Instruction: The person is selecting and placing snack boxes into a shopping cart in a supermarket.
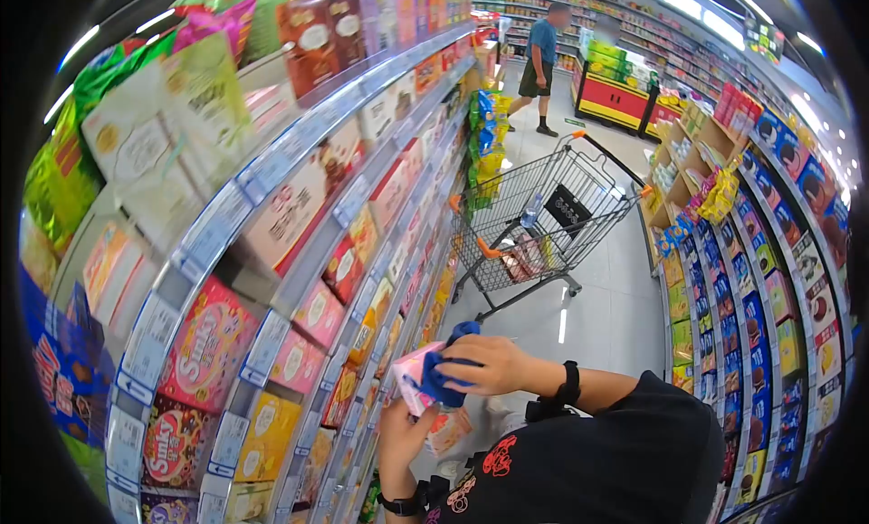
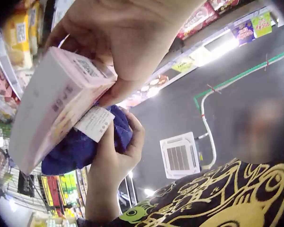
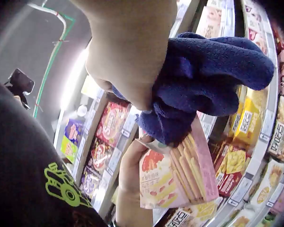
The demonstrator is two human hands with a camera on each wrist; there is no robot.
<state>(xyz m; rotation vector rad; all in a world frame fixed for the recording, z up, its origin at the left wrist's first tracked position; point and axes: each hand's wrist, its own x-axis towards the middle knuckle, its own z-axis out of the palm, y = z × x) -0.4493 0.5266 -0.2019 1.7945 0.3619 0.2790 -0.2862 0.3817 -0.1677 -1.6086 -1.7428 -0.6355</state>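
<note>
In the head view my left hand grips a pink and white biscuit box by its lower end. The box front, with strawberries and wafer sticks printed on it, faces the right wrist view. My right hand holds a bunched dark blue cloth against the box, its fingers curled into the folds. A white label hangs from the cloth in the left wrist view, by the right thumb. Below the hands in the head view is another orange and pink box.
Shelves of boxed snacks line the left side, close to my left hand. A shopping cart stands ahead in the aisle with a bottle and packages inside. Biscuit shelves run along the right. Farther off, a person is near a red and yellow display.
</note>
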